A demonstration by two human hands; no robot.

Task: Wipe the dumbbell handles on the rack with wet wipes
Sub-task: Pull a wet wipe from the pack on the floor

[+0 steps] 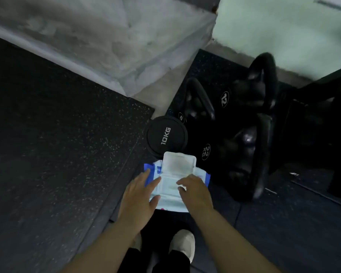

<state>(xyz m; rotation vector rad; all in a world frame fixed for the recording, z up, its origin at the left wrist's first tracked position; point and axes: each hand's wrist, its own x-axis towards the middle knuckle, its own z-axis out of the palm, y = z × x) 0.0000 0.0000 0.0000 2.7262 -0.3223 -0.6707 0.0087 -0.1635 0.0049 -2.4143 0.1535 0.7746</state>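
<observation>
Blue-and-white soft plastic pack of wet wipes (168, 193), its white flip lid (179, 163) raised, lies just on the near side of the round black 10KG dumbbell end (166, 135). My left hand (140, 194) rests on the pack's left half, fingers straight. My right hand (195, 191) covers its right half, fingertips (180, 185) bent down at the opening; whether they pinch a wipe I cannot tell. Black kettlebells (234, 146) stand right of the dumbbell.

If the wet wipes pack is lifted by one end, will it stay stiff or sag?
Likely it sags: the wet wipes pack has soft, rounded film sides. Only its raised lid looks rigid. The smooth film may be slippery.
</observation>
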